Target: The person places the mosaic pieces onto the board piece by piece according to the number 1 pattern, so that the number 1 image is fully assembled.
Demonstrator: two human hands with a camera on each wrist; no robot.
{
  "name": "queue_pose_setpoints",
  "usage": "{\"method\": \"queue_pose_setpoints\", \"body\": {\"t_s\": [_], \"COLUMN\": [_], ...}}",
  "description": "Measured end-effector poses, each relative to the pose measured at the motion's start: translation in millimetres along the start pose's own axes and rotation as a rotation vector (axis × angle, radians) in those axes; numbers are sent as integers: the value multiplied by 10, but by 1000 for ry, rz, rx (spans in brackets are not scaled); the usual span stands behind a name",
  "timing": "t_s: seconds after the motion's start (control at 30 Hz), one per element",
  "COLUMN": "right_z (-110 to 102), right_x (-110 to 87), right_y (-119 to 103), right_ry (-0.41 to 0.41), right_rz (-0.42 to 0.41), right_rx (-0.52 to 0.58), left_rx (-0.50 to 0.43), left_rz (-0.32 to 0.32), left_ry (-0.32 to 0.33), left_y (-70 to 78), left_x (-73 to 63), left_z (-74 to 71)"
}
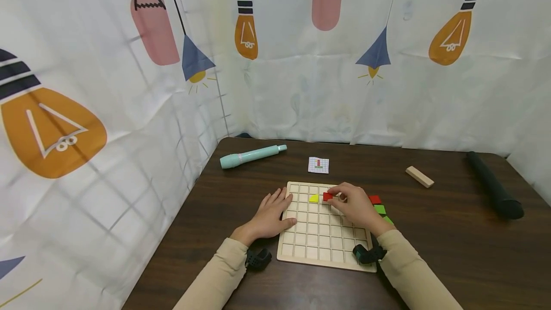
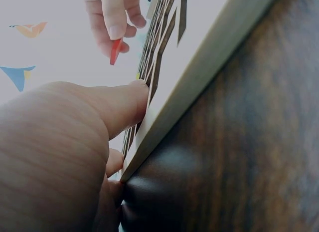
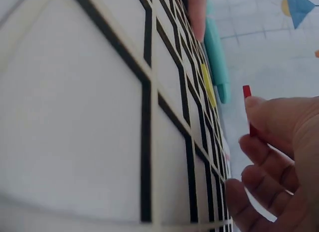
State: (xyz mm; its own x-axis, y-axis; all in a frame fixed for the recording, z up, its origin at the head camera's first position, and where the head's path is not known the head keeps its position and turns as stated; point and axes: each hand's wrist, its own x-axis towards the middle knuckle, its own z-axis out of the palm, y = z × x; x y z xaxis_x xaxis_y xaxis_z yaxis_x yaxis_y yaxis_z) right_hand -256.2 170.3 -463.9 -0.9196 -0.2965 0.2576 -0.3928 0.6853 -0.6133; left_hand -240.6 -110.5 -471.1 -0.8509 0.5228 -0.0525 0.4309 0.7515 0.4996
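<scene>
A pale wooden grid board [image 1: 307, 240] lies on the dark table, its squares marked by grooves. One yellow piece [image 1: 314, 198] sits in a square near the far edge. My right hand [image 1: 355, 207] pinches a red tile [image 1: 327, 196] between thumb and fingers, just right of the yellow piece; both wrist views show this tile raised above the board. My left hand [image 1: 269, 216] rests on the board's left edge with fingers spread, the thumb lying on the grid. Beyond the board lies a small printed card [image 1: 318, 165] with a coloured pattern on a grid.
Right of the board, partly behind my right wrist, are a red piece [image 1: 375, 199] and green pieces [image 1: 380, 209]. A mint-green tube [image 1: 251, 156] lies at the back left. At the right are a wooden block [image 1: 419, 176] and a dark cylinder [image 1: 494, 185]. A patterned curtain surrounds the table.
</scene>
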Motion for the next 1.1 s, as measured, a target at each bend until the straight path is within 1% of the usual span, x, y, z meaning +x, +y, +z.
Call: {"method": "queue_pose_setpoints", "body": {"t_s": [0.2, 0.3, 0.53, 0.77, 1.1], "right_z": [70, 104, 175, 209, 244], "right_x": [58, 74, 85, 68, 40], "right_y": [8, 16, 29, 21, 31], "right_ry": [-43, -48, 5, 32, 64], "right_rz": [7, 9, -12, 47, 74], "right_rx": [-43, -54, -73, -56, -26], "left_rx": [6, 6, 8, 10, 8], "left_rz": [1, 1, -4, 2, -3], "left_ry": [2, 0, 1, 4, 6], "left_y": [-10, -15, -26, -21, -12], "left_x": [8, 12, 20, 16, 11], "left_z": [7, 10, 15, 13, 4]}}
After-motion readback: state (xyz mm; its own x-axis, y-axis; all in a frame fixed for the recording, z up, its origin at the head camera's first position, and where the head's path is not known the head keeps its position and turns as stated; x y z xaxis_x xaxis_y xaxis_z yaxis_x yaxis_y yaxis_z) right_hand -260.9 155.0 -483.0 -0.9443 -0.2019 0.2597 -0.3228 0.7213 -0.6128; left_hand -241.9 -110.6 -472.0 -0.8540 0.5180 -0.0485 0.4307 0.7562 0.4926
